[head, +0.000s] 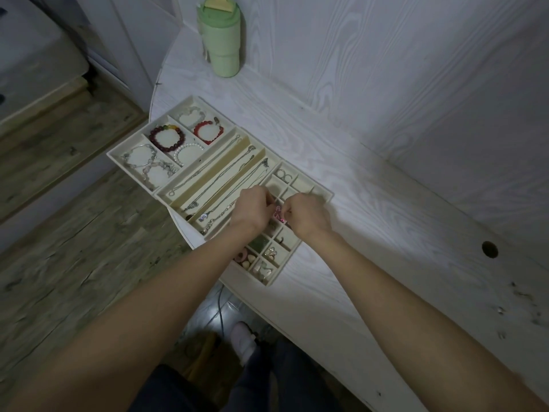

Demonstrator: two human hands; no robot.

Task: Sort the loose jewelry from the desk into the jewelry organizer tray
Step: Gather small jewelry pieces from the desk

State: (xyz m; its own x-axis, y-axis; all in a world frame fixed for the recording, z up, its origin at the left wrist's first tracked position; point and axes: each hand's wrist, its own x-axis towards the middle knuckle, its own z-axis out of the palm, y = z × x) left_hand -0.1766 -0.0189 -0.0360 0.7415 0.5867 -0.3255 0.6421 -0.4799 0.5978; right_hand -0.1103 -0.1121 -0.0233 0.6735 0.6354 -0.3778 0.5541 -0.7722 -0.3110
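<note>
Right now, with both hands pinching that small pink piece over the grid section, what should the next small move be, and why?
Probably lower the small pink jewelry piece into the grid cell under it and let go. The left hand and right hand both pinch it just above the small square cells of the cream jewelry organizer tray, and several cells nearby look unfilled.

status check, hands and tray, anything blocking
Left hand and right hand both pinch a small pink piece. Over the organizer tray's small compartments. Nothing in the way.
</note>
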